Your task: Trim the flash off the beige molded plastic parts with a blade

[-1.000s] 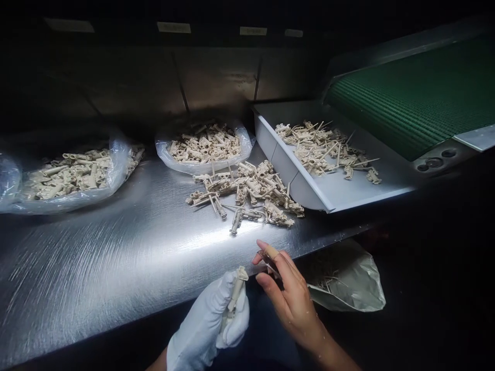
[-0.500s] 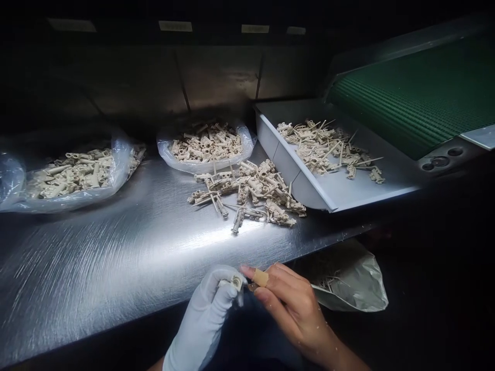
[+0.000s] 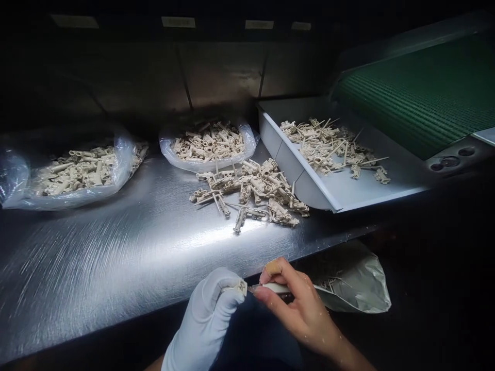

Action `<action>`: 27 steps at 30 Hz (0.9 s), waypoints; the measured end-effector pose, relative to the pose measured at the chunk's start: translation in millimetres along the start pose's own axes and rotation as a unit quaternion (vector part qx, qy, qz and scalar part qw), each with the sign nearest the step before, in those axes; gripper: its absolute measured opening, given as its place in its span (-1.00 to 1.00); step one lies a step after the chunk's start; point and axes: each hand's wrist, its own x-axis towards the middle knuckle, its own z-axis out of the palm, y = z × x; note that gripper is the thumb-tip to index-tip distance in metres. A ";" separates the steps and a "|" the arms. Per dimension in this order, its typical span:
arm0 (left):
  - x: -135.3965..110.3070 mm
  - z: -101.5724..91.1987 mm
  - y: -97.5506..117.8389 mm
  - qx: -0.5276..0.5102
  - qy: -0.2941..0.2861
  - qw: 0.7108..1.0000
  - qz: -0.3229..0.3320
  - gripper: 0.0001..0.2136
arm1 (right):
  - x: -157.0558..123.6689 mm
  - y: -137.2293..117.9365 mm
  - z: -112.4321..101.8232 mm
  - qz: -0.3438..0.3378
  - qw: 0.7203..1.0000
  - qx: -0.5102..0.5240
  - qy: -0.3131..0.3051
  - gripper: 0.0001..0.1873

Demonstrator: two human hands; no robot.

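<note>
In a white glove, my left hand (image 3: pixel 211 314) is closed around a small beige plastic part (image 3: pixel 240 287), whose end sticks out past the thumb and forefinger. My bare right hand (image 3: pixel 297 304), with a tan plaster on one finger, pinches a small knife (image 3: pixel 276 288) with a pale handle. Its thin tip points left and meets the plastic part or lies just beside it; I cannot tell which. Beyond the hands, a loose pile of beige plastic parts (image 3: pixel 257 190), some with thin sprue sticks, rests on the metal table (image 3: pixel 127 257).
Two clear plastic bags (image 3: pixel 124 165) (image 3: pixel 204 165) of beige parts stand at the left and the back middle. A grey tray (image 3: pixel 371 196) with more parts sits below a green conveyor belt (image 3: pixel 417 98). Under the table edge hangs an open pale bag (image 3: pixel 367 288) with thin sticks inside.
The plastic part in my left hand has turned, so its round opening no longer faces me. My right forefinger has drawn back and curled, showing more of the knife. The view has shifted slightly.
</note>
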 end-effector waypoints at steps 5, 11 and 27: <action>0.1 -1.2 0.0 0.070 0.006 0.997 0.041 -0.74 | -1.6 1.8 3.9 0.001 1.000 -0.022 0.018 -0.83; 0.8 -4.7 -3.5 0.112 -0.004 0.989 0.098 -0.82 | -2.2 3.8 6.5 0.007 1.000 0.000 0.018 -0.82; -5.8 7.8 -3.0 0.000 0.048 0.999 0.019 -0.59 | -9.0 14.6 17.4 -0.101 0.987 -0.016 0.121 -0.88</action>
